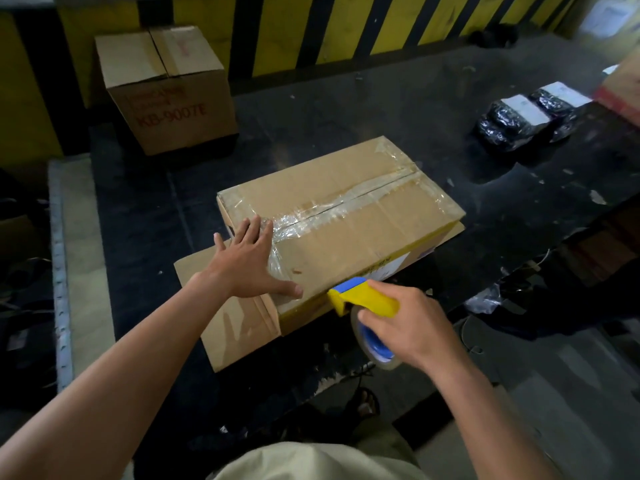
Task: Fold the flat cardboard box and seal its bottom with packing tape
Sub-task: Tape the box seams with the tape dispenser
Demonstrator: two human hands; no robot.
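box (346,216): sealed up, clear tape along the seam, contents hidden
left hand (249,263): flat open, pressing the box
right hand (408,327): wrapped round the tape dispenser (363,299)
desk (346,109): dark

I worked in a packing or warehouse area. The wall (311,26) behind the bench carried yellow and black diagonal hazard stripes, as used in industrial premises. The work surface was a dark, scuffed table (346,109) marked with pale scraps and tape residue. A sealed brown carton (166,88) printed with a red model code stood at the far left corner. Several parcels wrapped in black plastic (526,116), each with a white shipping label, lay grouped at the far right. The cardboard box (346,216) before me bore clear tape along its seam, and I held a yellow tape dispenser (363,299). The lighting was dim, and the floor below was bare.
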